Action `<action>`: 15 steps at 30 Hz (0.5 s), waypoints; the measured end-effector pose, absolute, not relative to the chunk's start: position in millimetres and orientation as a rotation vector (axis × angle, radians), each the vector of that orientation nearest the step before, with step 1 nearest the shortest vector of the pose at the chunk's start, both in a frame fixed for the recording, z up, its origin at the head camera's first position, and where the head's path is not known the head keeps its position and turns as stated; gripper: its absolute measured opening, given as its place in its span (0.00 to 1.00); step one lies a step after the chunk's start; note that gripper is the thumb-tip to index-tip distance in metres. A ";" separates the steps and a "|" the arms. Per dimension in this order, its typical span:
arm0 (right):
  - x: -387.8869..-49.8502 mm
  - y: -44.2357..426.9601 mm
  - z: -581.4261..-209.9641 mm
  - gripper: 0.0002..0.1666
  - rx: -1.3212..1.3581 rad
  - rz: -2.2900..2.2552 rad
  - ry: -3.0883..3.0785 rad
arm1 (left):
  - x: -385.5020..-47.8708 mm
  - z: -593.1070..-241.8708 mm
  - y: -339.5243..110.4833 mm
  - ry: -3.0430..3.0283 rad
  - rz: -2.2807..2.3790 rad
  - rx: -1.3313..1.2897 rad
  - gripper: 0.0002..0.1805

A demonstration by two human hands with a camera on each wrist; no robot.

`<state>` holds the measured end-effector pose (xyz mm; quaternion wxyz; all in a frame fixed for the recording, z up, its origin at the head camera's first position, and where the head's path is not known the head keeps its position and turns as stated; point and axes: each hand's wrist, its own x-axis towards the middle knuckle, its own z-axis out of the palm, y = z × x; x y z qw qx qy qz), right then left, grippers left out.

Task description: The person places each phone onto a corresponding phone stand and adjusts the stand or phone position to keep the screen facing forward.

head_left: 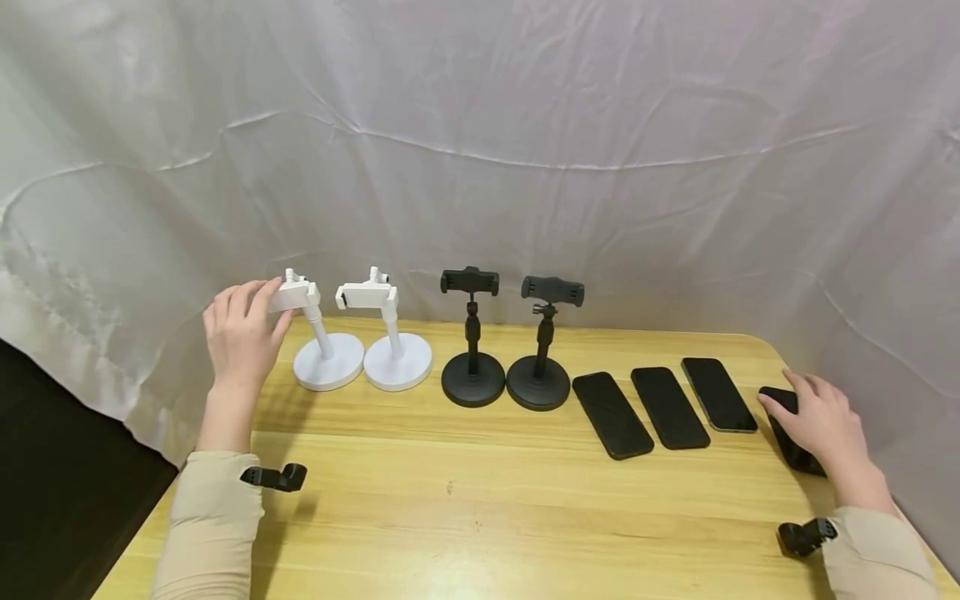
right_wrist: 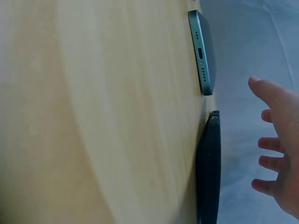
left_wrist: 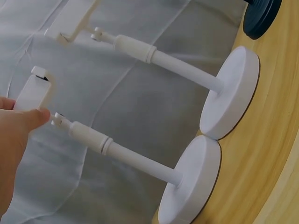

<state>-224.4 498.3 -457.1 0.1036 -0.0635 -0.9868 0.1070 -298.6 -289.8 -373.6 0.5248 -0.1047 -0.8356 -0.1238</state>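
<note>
My left hand (head_left: 242, 337) grips the clamp head of the leftmost white phone stand (head_left: 330, 365). In the left wrist view, the thumb presses the lower side of that clamp, and the stand's round base rests on the table. My right hand (head_left: 828, 427) is above the rightmost black phone (head_left: 801, 454), partly covering it in the head view. In the right wrist view, the fingers are spread apart from the dark phone (right_wrist: 209, 168), with a gap between them. Nothing is held in that hand.
Beside the held stand is a second white phone stand (head_left: 397, 367), then two black phone stands (head_left: 473, 383) (head_left: 538, 385). Three more phones (head_left: 613, 417) (head_left: 670, 408) (head_left: 718, 396) lie flat right of them. A grey curtain (head_left: 480, 192) hangs behind the wooden table (head_left: 465, 500).
</note>
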 end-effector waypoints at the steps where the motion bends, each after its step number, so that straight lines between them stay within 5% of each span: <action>1: -226.2 499.2 -458.3 0.48 -0.194 0.311 -2.915 | -299.2 -374.5 -290.8 -1.991 -0.292 -0.253 0.24; 15: -241.5 506.8 -470.8 0.50 -0.287 0.307 -2.999 | -304.0 -379.7 -302.2 -1.848 -0.275 -0.250 0.26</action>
